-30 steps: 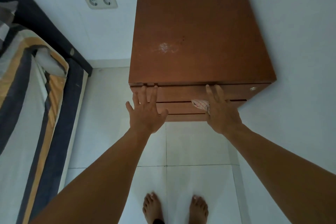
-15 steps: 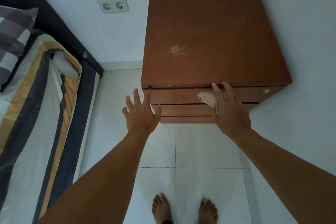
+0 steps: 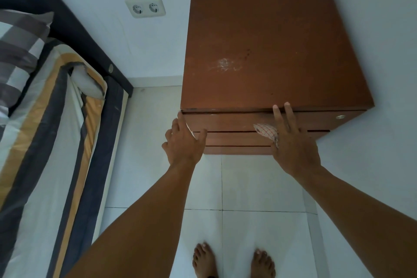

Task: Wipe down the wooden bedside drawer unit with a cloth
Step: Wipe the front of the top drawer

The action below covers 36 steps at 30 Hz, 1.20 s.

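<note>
Checked cloth [image 3: 266, 134] pressed by flat right hand [image 3: 293, 146] against drawer unit [image 3: 259, 56], left hand [image 3: 182, 144] spread, seemingly touching corner.

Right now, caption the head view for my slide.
Right hand presses checked cloth against wooden drawer unit front; left hand at its corner.

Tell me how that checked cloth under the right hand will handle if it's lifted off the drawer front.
The checked cloth is bunched under the right hand, so it is probably floppy and light. It looks like thin woven fabric, so it would likely droop rather than hold shape.
</note>
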Each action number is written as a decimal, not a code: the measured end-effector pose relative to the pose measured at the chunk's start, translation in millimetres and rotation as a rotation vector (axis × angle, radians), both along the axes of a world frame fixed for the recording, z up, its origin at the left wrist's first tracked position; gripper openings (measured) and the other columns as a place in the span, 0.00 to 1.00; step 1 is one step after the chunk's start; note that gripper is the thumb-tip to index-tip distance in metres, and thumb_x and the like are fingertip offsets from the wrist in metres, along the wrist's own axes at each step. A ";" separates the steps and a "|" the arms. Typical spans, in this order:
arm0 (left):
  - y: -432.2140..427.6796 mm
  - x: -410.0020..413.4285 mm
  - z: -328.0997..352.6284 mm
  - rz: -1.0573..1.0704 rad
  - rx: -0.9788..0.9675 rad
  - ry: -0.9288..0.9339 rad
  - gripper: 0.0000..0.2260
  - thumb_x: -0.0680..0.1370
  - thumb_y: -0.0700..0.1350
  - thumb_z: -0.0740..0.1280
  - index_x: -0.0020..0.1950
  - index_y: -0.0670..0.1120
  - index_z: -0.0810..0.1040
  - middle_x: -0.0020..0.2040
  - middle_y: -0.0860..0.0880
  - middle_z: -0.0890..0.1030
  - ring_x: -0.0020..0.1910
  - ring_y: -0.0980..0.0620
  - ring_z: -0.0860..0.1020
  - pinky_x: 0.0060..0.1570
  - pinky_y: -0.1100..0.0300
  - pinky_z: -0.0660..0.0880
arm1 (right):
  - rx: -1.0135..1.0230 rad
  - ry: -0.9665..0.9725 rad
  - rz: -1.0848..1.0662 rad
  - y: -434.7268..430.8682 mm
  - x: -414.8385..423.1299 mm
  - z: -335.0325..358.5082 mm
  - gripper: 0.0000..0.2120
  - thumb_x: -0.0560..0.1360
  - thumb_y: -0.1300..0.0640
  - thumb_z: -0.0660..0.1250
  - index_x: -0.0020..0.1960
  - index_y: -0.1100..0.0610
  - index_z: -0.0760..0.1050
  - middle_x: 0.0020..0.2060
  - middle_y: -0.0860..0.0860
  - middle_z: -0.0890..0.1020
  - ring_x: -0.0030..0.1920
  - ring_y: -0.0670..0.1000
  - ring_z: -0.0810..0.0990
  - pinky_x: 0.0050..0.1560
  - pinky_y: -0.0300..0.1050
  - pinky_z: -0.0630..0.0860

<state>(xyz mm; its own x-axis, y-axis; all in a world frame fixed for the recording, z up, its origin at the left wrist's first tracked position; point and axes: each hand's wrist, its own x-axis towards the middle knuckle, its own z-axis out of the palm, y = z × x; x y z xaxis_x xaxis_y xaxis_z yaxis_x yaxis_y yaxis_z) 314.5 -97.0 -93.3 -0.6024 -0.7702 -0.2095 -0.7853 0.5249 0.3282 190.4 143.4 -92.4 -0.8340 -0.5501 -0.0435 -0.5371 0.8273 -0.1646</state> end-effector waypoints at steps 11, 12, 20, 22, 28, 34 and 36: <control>9.7 6.0 4.0 0.098 0.028 0.153 0.33 0.77 0.62 0.69 0.76 0.48 0.65 0.75 0.48 0.70 0.72 0.41 0.70 0.64 0.41 0.70 | -0.024 -0.055 0.045 9.4 -0.9 3.5 0.54 0.72 0.58 0.74 0.84 0.48 0.40 0.84 0.52 0.43 0.53 0.62 0.79 0.39 0.52 0.80; 9.3 5.0 3.5 0.116 0.038 0.125 0.35 0.77 0.63 0.69 0.77 0.48 0.63 0.76 0.47 0.68 0.73 0.41 0.68 0.64 0.39 0.70 | -0.022 -0.054 0.050 10.1 -1.5 3.0 0.54 0.72 0.58 0.75 0.84 0.47 0.40 0.84 0.51 0.43 0.52 0.62 0.79 0.39 0.52 0.79; 3.6 -17.6 4.6 0.171 0.107 0.086 0.44 0.74 0.71 0.64 0.82 0.49 0.54 0.81 0.46 0.61 0.77 0.38 0.62 0.68 0.35 0.65 | 0.002 -0.054 0.040 7.2 0.2 -0.8 0.54 0.73 0.57 0.75 0.84 0.49 0.39 0.83 0.53 0.40 0.38 0.57 0.77 0.34 0.50 0.78; 1.8 -21.2 4.7 0.247 0.186 0.153 0.43 0.74 0.72 0.64 0.81 0.50 0.57 0.79 0.46 0.64 0.76 0.38 0.63 0.67 0.35 0.66 | 0.005 -0.057 0.032 5.9 1.3 -0.8 0.54 0.73 0.58 0.74 0.84 0.49 0.38 0.83 0.52 0.38 0.36 0.56 0.75 0.33 0.51 0.78; -7.8 -30.9 5.3 0.299 0.240 0.135 0.40 0.74 0.72 0.64 0.78 0.51 0.62 0.75 0.45 0.70 0.73 0.38 0.67 0.65 0.35 0.66 | 0.003 -0.056 0.023 5.6 -0.1 -3.1 0.53 0.74 0.57 0.73 0.83 0.48 0.38 0.83 0.52 0.39 0.35 0.56 0.76 0.31 0.48 0.77; -3.8 -32.8 4.1 0.299 0.156 0.082 0.38 0.76 0.71 0.62 0.77 0.48 0.64 0.74 0.44 0.71 0.71 0.37 0.69 0.64 0.36 0.67 | -0.068 -0.051 -0.001 10.0 2.7 0.0 0.47 0.76 0.55 0.73 0.84 0.51 0.46 0.84 0.54 0.47 0.53 0.61 0.80 0.40 0.51 0.81; -0.7 -32.5 2.6 0.302 0.168 0.114 0.38 0.76 0.71 0.62 0.78 0.49 0.62 0.76 0.45 0.70 0.72 0.38 0.68 0.65 0.35 0.67 | -0.068 -0.044 -0.016 17.8 6.7 -0.6 0.44 0.76 0.54 0.72 0.84 0.53 0.50 0.83 0.55 0.53 0.52 0.62 0.81 0.40 0.51 0.81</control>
